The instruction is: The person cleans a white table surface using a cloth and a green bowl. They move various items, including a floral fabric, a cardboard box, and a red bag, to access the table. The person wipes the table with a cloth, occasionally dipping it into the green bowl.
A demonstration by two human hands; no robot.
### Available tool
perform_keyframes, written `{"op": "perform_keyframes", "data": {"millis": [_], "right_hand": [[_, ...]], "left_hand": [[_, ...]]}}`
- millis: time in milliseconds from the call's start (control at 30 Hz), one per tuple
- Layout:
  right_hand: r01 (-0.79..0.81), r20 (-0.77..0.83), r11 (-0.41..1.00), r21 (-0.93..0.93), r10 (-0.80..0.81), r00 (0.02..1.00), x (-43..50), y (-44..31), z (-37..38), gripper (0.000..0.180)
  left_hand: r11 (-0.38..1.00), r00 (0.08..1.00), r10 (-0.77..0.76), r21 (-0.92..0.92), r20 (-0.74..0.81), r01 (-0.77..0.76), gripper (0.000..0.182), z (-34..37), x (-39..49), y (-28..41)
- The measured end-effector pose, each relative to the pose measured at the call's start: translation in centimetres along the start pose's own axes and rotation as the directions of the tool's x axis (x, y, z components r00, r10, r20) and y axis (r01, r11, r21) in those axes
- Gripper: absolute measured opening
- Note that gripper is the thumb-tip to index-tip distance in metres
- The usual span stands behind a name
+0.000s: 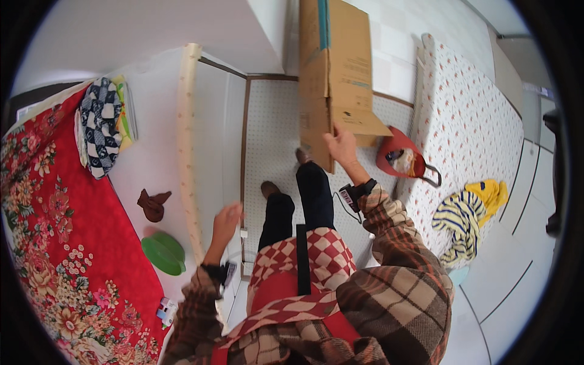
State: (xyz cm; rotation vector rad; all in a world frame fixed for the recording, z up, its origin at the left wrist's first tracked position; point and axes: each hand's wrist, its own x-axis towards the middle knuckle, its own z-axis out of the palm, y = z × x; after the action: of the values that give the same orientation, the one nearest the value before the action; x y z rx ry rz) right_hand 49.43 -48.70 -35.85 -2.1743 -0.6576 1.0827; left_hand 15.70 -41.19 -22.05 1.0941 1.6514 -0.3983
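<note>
My right hand (342, 145) grips the lower edge of a tall cardboard box (351, 59), thumb and fingers at the corner where a flap begins. One cardboard flap (360, 122) sticks out to the right, just above that hand. The box bears printing and a strip of blue tape (323, 23) near its top. Held away from the box, my left hand (226, 222) hangs over the pale bed edge with nothing in it; its fingertips are blurred. Right of the box stands a red bag (397, 148) with a dark handle and some items inside.
A floral-covered bed (461, 105) on the right carries striped and yellow clothing (465, 219). At left lie a red flowered cloth (96, 219), folded checked fabric (101, 123), a brown cloth (153, 205) and a green basin (163, 253). My shoes (270, 189) are on the dotted floor (271, 123).
</note>
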Motion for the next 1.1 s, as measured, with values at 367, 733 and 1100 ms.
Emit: {"op": "perform_keyframes", "data": {"millis": [367,733,1100], "right_hand": [[0.122,-0.04,0.99,0.071,-0.119,0.992,-6.8,-5.8,9.6,0.049],[0.006,0.28,1.0,-0.004,-0.005,0.96,6.4,10.0,12.2,0.052],[0.358,0.554,0.735,-0.575,0.028,0.832,8.7,18.0,21.6,0.063]], "left_hand": [[0.839,0.892,0.453,0.337,0.005,-0.428,0.057,10.6,13.7,18.9],[0.843,0.894,0.431,0.409,-0.125,-0.349,0.034,7.4,16.3,16.4],[0.884,0.938,0.311,0.408,-0.154,-0.226,0.04,12.0,15.2,17.0]]}}
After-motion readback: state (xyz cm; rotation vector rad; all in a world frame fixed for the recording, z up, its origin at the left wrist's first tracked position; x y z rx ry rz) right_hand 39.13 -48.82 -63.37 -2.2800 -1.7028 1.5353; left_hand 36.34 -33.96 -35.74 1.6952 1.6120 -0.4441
